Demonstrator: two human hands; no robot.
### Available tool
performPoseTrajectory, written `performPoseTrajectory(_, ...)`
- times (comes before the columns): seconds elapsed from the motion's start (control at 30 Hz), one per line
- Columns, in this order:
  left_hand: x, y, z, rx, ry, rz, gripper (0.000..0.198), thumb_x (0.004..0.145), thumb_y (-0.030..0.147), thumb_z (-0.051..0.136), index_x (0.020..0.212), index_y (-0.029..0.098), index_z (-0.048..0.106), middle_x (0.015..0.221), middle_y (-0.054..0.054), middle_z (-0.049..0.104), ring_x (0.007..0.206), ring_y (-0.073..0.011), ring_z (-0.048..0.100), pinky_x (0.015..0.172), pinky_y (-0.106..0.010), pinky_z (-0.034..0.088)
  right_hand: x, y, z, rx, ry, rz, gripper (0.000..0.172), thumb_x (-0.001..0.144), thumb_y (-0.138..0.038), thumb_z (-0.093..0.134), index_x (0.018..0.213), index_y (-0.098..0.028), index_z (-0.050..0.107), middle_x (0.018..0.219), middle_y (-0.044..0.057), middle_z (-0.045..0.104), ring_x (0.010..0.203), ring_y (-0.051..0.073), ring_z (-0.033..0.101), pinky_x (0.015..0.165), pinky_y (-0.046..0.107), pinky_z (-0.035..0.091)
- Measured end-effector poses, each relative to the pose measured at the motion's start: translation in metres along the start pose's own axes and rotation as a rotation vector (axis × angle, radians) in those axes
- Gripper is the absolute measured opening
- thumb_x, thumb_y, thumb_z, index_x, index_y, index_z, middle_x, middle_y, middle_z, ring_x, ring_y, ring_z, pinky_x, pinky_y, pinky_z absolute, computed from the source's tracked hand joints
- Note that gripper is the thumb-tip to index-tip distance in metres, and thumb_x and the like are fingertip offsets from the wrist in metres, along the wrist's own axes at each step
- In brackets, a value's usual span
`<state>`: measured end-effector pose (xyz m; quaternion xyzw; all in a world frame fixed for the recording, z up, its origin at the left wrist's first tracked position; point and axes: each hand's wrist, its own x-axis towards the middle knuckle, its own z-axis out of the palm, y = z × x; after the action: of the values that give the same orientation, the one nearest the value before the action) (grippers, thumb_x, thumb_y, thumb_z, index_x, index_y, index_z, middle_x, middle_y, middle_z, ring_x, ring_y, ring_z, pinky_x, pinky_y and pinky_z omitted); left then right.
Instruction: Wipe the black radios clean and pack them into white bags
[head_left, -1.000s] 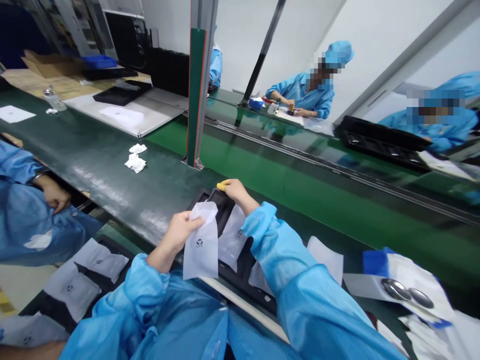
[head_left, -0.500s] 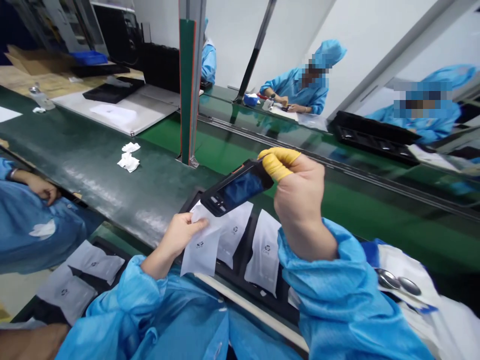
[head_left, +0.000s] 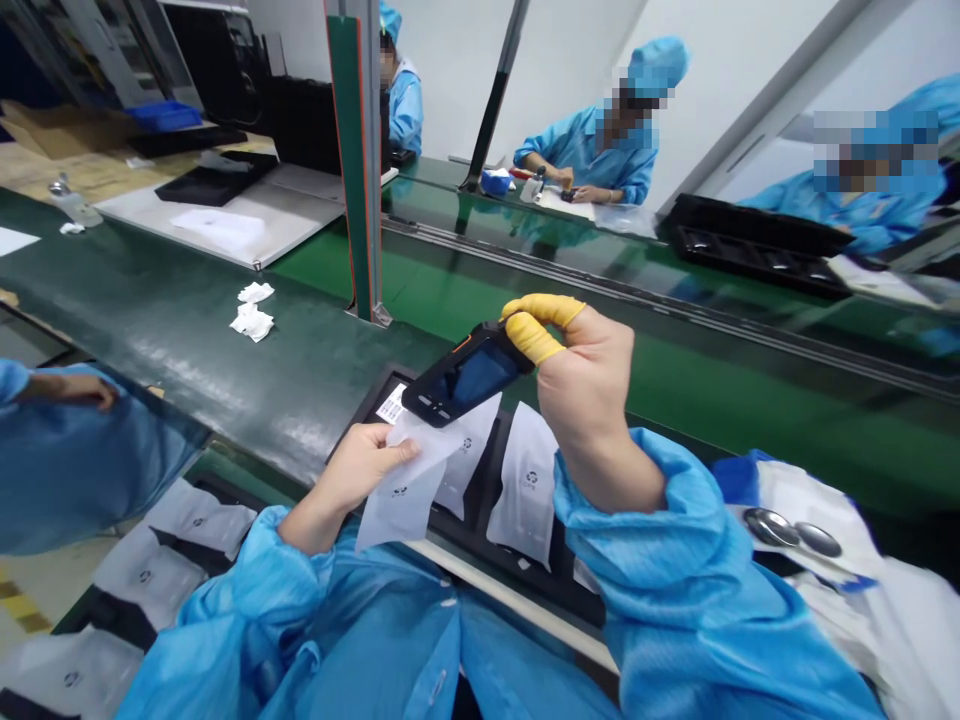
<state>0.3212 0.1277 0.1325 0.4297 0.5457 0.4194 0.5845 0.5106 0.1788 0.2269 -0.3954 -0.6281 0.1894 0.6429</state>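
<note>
Pinched by its upper right end, a black handheld device with a screen (head_left: 480, 378) hangs tilted in my right hand (head_left: 581, 365); yellow finger cots cover the thumb and forefinger. My left hand (head_left: 367, 465) is closed on a translucent white plastic bag (head_left: 401, 505) printed with a recycling mark. The device's lower left end is at the bag's upper edge; whether it is inside I cannot tell. Below, a black tray (head_left: 480, 505) holds more such bags, one bagged item (head_left: 525, 485) right of my left hand. A white label (head_left: 391, 403) shows on the tray's far corner.
Crumpled white tissues (head_left: 253, 315) lie on the green bench (head_left: 172, 290). A metal post (head_left: 356, 170) rises behind it. More bagged items (head_left: 150, 575) lie at lower left, near a co-worker's sleeve (head_left: 75, 460). Round metal lids (head_left: 772, 527) sit at right. Co-workers sit across the bench.
The bag's upper edge has folded over toward the right under the device, and the tray's label has come into view. Both hands keep their hold. The view has shifted slightly.
</note>
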Motion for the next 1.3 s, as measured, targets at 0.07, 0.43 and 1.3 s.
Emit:
performPoseTrajectory(0.07, 0.0, 0.0, 0.001, -0.017, 0.006, 0.009, 0.048, 0.042, 0.055, 0.081, 0.059, 0.013, 0.066, 0.054, -0.001, 0.06, 0.047, -0.0113, 0.05, 0.045, -0.023, 0.038, -0.003, 0.0, 0.001, -0.007, -0.029, 0.019, 0.004, 0.072, -0.025, 0.068, 0.075, -0.022, 0.07, 0.078, -0.001, 0.071, 0.078, 0.015, 0.065, 0.079, 0.033, 0.052)
performPoseTrajectory(0.43, 0.004, -0.004, 0.011, -0.074, 0.02, 0.179, 0.059, 0.053, 0.069, 0.073, 0.07, 0.013, 0.064, 0.058, 0.001, 0.059, 0.052, -0.0103, 0.049, 0.049, -0.021, 0.038, -0.002, -0.004, 0.002, -0.114, -0.233, 0.02, 0.008, 0.07, -0.026, 0.065, 0.071, -0.02, 0.071, 0.074, -0.001, 0.072, 0.072, 0.015, 0.065, 0.074, 0.03, 0.05)
performPoseTrajectory(1.3, 0.033, 0.071, 0.023, 0.12, 0.328, 0.488, 0.04, 0.09, 0.05, 0.049, 0.07, 0.017, 0.061, 0.051, 0.001, 0.054, 0.05, -0.0121, 0.055, 0.049, -0.023, 0.044, -0.063, 0.006, -0.123, -0.348, -0.158, 0.084, 0.02, 0.079, -0.034, 0.065, 0.096, -0.027, 0.071, 0.099, 0.002, 0.07, 0.097, 0.019, 0.064, 0.091, 0.04, 0.052)
